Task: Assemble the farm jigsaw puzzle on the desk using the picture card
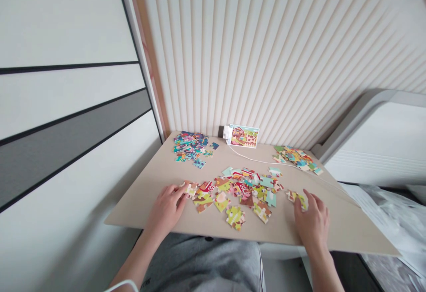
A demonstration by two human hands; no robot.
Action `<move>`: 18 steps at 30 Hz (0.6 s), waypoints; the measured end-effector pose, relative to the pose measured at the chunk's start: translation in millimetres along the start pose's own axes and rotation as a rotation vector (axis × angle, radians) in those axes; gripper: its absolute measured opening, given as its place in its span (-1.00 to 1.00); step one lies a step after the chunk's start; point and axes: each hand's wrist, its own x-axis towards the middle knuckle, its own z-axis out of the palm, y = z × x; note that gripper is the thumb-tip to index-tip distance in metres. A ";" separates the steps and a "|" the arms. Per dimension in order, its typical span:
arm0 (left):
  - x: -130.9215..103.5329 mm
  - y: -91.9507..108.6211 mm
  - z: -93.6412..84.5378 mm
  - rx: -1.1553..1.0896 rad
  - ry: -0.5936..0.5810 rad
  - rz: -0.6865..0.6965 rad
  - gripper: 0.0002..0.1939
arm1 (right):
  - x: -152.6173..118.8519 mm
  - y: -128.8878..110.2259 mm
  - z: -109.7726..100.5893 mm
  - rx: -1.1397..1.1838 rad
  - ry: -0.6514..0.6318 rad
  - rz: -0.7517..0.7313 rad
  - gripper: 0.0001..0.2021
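Observation:
On the left side of the table, my left hand (169, 205) has its thumb and index finger closed at the edge of a brown and cream puzzle piece (191, 189). My right hand (312, 216) pinches a yellow-green puzzle piece (302, 200) on the right, close to the tabletop. Between both hands spreads a loose heap of puzzle pieces (242, 188) in red, green, pink and pale blue, some overlapping. Nearest my body lies a lime-green puzzle piece (235, 217), apart from the heap.
A farm picture card (244, 136) leans at the table's back beside a white charger (227, 132), whose cable (253, 160) runs rightward across the table (140, 203). Dark blue puzzle pieces (191, 143) are piled back left, orange-green ones (297, 156) back right. A pleated curtain (233, 52) hangs behind.

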 end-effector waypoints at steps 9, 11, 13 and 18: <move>0.3 16.6 -2.9 0.179 0.171 0.020 -0.62 | -77.6 -122.9 -19.4 0.374 -0.484 -0.579 -0.60; 1.3 32.3 -2.1 0.143 0.199 0.053 -0.58 | -83.4 -135.0 -20.9 0.350 -0.500 -0.624 -0.53; 2.8 53.7 0.9 0.082 0.146 0.141 -0.54 | -84.3 -139.5 -21.9 0.319 -0.513 -0.664 -0.51; 8.3 100.2 15.0 0.006 -0.058 0.294 -0.62 | -83.2 -134.1 -23.5 0.303 -0.556 -0.681 -0.63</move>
